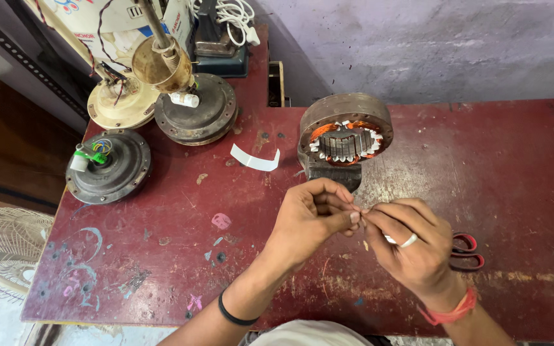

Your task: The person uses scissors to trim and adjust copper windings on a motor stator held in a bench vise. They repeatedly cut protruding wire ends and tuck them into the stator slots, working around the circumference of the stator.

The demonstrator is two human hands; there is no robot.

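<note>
Now both hands, left hand and right hand, pinch together a small white strip over the table, near the stator; it needs delicate fingers.

We saw a bright picture with soft, even daylight. The red table looked well lit, and its worn patches shone a little pale. Small, soft shadows lay under the left hand and the right hand. The corner at the far left was dark. Most things looked sharp, but the fingertips were a bit fuzzy. The table's edges bent outward near the sides, as a wide lens does.
</note>
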